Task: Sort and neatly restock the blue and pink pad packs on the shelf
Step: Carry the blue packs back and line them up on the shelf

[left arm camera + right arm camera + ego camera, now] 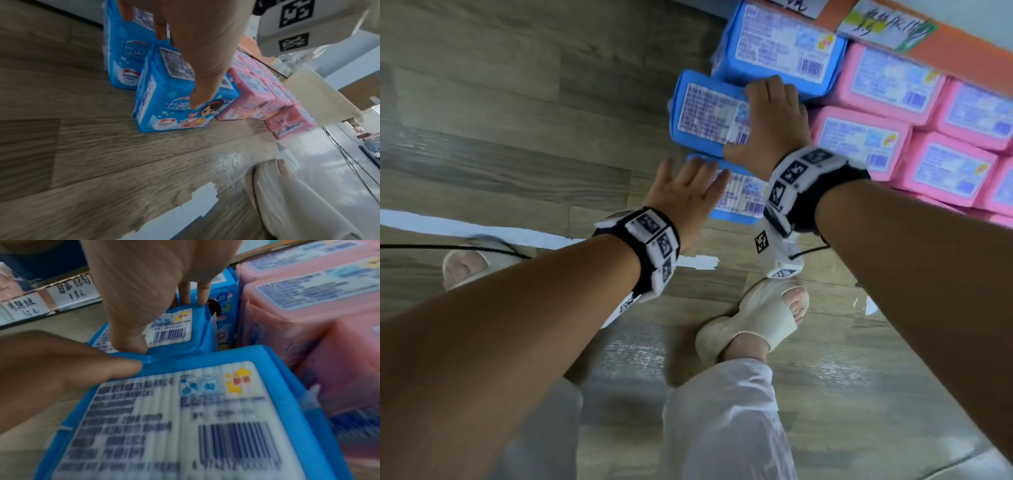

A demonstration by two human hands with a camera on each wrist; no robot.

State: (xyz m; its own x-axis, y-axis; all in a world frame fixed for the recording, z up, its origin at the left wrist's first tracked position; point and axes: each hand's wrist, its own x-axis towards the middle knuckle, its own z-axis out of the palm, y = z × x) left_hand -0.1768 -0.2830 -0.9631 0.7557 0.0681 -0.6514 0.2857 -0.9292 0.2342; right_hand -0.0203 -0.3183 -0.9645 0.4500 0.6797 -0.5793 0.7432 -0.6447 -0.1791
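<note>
Three blue pad packs stand in a row on the wood floor, with pink packs point(859, 137) stacked to their right. My right hand point(753, 116) grips the middle blue pack point(705, 113): its fingers hook over the far edge and its thumb presses the near edge, as the right wrist view shows point(166, 322). With straight fingers, my left hand point(695, 171) rests on the nearest blue pack point(739, 202); its thumb touches that pack's front face point(164, 113). The far blue pack point(777, 37) stands untouched.
An orange shelf edge point(962, 51) with handwritten price labels runs above the pink packs. My feet in beige slippers point(750, 325) stand close below the packs. White tape point(698, 262) and a black cable point(431, 246) cross the floor. Open floor lies to the left.
</note>
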